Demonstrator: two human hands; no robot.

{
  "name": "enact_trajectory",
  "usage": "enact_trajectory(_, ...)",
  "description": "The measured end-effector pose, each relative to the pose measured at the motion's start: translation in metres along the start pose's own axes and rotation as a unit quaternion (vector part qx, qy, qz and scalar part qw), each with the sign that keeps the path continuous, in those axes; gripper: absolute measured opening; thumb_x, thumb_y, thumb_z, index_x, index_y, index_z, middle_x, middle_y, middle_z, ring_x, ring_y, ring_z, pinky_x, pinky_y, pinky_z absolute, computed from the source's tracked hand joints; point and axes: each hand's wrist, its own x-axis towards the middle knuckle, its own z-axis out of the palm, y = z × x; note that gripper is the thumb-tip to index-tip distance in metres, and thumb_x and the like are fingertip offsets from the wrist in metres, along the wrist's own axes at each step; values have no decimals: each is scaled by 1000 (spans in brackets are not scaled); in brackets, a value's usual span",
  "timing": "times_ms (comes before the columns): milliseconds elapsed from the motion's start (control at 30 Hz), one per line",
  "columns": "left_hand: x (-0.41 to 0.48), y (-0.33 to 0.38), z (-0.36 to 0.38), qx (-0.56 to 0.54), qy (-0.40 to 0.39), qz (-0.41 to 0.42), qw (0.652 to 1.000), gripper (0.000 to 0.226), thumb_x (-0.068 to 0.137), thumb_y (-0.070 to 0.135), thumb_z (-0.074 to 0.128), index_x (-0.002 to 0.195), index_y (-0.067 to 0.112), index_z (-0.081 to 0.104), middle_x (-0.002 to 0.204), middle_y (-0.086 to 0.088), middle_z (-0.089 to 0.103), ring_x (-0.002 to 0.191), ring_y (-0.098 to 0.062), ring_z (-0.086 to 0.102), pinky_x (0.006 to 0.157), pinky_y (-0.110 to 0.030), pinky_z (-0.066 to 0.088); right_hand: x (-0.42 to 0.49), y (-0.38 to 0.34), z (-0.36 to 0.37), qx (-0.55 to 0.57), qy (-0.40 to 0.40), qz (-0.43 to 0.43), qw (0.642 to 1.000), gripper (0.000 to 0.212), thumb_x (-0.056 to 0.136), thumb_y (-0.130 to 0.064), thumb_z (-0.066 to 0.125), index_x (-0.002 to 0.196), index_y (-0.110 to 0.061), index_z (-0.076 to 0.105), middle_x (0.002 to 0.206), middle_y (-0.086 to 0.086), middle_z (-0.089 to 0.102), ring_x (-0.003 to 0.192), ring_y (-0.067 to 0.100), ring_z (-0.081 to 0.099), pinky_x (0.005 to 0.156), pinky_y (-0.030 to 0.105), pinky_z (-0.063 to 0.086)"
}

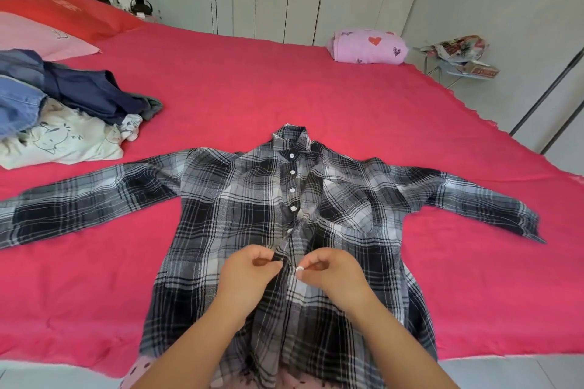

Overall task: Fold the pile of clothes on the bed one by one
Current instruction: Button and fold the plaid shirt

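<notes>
The plaid shirt (237,214) lies face up with both sleeves spread wide, across the lower middle of the frame on the pink bed (221,88). At its lower front, my left hand (249,275) pinches the dark placket edge, and my right hand (335,275) pinches a white button (299,268) just beside it. The pile of clothes (63,104) sits at the left edge.

A plaid shirt (240,218) lies spread on the pink-red bed (240,79). A clothes pile (63,110) sits left, pillows (47,34) and a heart-print bundle (368,46) farther back.
</notes>
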Motion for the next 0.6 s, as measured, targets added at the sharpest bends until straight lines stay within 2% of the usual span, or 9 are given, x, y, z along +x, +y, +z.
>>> enact_trajectory(100, -4, 6, 2, 30, 28, 57, 997, 23, 84, 17, 66, 72, 32, 54, 79, 12, 60, 74, 1, 55, 63, -7, 40, -4, -5, -2, 9, 20, -17, 1000, 9, 76, -16, 75, 71, -21, 70, 66, -9, 60, 62, 4, 53, 59, 14, 42)
enact_trajectory(167, -6, 8, 5, 48, 32, 86, 995, 26, 84, 14, 66, 71, 32, 54, 76, 15, 59, 72, 2, 54, 61, -3, 40, -5, -10, -3, 19, 31, -28, 999, 8, 75, -16, 76, 71, -21, 71, 67, -6, 61, 63, 6, 54, 60, 16, 43)
enact_trajectory(267, -6, 7, 11, 77, 39, 114, 990, 11, 84, 12, 65, 89, 21, 66, 82, 14, 61, 76, 1, 55, 68, -4, 42, -6, -16, -3, 16, 26, -29, 999, 7, 74, -17, 76, 71, -21, 71, 69, -4, 63, 63, 6, 55, 59, 17, 44)
enact_trajectory(333, -4, 4, 14, 87, 45, 128, 987, 17, 83, 11, 65, 99, 15, 68, 85, 12, 61, 75, 6, 52, 69, -2, 41, -7, -18, -3, 33, 17, -20, 999, 9, 75, -14, 76, 71, -21, 71, 66, -7, 63, 62, 4, 55, 58, 14, 44)
enact_trajectory(467, -4, 2, 15, 85, 40, 138, 986, 21, 83, 9, 65, 104, 13, 68, 85, 14, 59, 76, 6, 52, 65, 2, 37, -6, -18, -2, 84, -1, 6, 996, 7, 76, -11, 74, 72, -16, 72, 61, -7, 64, 59, 3, 56, 60, 16, 45)
enact_trajectory(600, -4, 0, 15, 20, 37, 98, 994, 19, 82, 10, 67, 99, 18, 68, 87, 19, 61, 83, 8, 55, 68, -1, 40, -3, -18, -2, 129, -17, 35, 991, 3, 77, -7, 73, 78, -8, 70, 57, -3, 60, 51, 4, 52, 52, 14, 40)
